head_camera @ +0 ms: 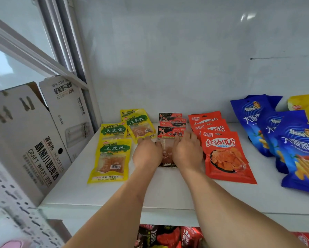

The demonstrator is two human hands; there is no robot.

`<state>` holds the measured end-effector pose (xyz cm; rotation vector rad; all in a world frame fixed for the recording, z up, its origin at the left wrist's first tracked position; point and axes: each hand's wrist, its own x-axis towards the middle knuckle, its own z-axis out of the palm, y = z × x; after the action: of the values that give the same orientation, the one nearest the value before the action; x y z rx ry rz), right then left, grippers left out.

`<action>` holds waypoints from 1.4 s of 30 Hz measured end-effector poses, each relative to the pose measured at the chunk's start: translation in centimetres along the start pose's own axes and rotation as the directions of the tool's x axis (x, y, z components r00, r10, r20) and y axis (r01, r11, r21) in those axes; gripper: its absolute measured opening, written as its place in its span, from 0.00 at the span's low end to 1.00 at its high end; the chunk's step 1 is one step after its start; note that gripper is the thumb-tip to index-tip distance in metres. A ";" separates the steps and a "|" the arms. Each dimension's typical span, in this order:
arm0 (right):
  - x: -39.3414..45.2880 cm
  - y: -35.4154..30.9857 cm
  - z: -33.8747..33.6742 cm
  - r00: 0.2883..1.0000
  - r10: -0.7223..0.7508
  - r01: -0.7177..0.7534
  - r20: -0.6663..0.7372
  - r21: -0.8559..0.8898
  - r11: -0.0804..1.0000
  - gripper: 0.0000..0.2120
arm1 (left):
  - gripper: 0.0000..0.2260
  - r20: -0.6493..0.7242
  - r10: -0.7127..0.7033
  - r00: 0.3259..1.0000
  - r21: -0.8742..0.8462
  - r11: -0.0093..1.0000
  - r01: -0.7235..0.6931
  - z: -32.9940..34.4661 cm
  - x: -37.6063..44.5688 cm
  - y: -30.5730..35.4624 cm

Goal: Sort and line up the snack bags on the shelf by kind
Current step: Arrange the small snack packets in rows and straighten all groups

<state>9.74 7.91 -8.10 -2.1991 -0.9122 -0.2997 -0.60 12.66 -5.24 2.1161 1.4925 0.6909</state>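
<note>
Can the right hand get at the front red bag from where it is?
Probably yes: the right hand rests on the black-and-red bag, right beside the front red bag, which lies uncovered on top.

On the white shelf [168,190], the left hand [147,154] and right hand [186,152] press flat on the front black-and-red bag [169,136], between yellow bags [112,158] and orange-red bags [225,154].

white beer carton [30,140] (flaps open) | left of shelf | window frame [64,42] behind
</note>
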 end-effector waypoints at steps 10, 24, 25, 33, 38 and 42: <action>1.0 -3.9 1.1 0.980 -0.196 0.195 0.020 0.025 0.980 0.19 | 0.16 -0.141 0.110 0.984 0.001 0.994 -0.111 -4.2 3.4 -2.8; 4.1 -13.1 7.0 0.913 -0.092 0.063 0.398 0.085 0.994 0.23 | 0.15 0.139 0.124 0.982 0.422 0.890 -0.172 -5.7 10.1 -10.4; 4.1 -13.3 7.5 0.912 -0.062 0.046 0.405 0.049 0.998 0.23 | 0.15 0.141 0.111 0.984 0.447 0.879 -0.163 -5.9 10.5 -10.7; 4.5 -14.3 9.2 0.891 0.147 -0.083 0.430 -0.164 0.983 0.20 | 0.17 0.166 0.003 0.986 0.495 0.865 -0.086 -7.6 13.4 -10.9; 4.6 -14.9 9.8 0.919 0.138 -0.090 0.370 -0.145 0.985 0.20 | 0.19 0.113 0.034 0.993 0.232 0.971 -0.059 -7.1 15.3 -10.0; 5.3 -14.6 9.8 0.930 0.142 -0.108 0.340 -0.118 0.987 0.19 | 0.19 0.149 -0.020 0.989 0.307 0.951 -0.027 -6.1 15.7 -10.2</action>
<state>2.94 24.64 -4.87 -2.4354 -0.9524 0.1151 -7.35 31.16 -4.74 2.3395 1.5969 0.3022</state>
